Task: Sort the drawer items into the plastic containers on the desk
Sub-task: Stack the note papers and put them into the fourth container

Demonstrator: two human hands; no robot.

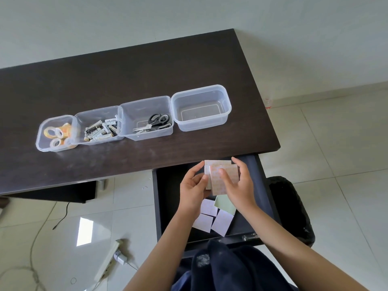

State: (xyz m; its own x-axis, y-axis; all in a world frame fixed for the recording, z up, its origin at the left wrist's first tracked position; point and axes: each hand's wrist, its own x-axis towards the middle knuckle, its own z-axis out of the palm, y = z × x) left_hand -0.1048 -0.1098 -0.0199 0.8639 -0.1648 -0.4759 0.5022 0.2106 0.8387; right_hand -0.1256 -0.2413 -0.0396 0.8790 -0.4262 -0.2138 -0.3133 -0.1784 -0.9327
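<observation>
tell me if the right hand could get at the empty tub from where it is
Probably yes. The empty tub is the rightmost, open-topped, with bare desk between it and the right hand. But both hands hold paper pads, so the left hand must let go.

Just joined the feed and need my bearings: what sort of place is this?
Probably a home or small office room. A dark wooden desk stands against a plain wall, its drawer pulled open over a glossy tiled floor, where a power strip lies. Both hands hold sticky-note pads.
</observation>
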